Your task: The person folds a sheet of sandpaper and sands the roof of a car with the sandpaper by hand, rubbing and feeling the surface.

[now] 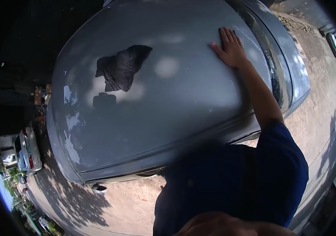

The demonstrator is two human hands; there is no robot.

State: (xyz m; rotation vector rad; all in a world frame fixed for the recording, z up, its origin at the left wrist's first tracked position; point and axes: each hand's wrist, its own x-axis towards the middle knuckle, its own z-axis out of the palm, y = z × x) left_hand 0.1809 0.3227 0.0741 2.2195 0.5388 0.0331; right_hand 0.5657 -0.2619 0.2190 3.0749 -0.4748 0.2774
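My right hand (pixel 231 51) lies flat near the edge of a grey car roof (pixel 183 86), close to the window glass, with its thumb spread out to the side. Its fingers press a small black pad (pixel 221 30) against the roof; only the pad's edges show, so its exact kind is hidden. A crumpled dark cloth (pixel 122 69) that looks damp is spread on the roof, apart from the hand. Of my left hand (pixel 162 188) only a small bit of skin shows beside my dark blue shirt, low in the view; its fingers are hidden.
Pale, worn patches (pixel 72 120) mark the roof's far left end. A car mirror (pixel 99 188) juts out below. A white vehicle (pixel 28 151) stands at the left, and another mirror (pixel 335 45) is at the upper right. Sunlit concrete (pixel 321 118) surrounds the car.
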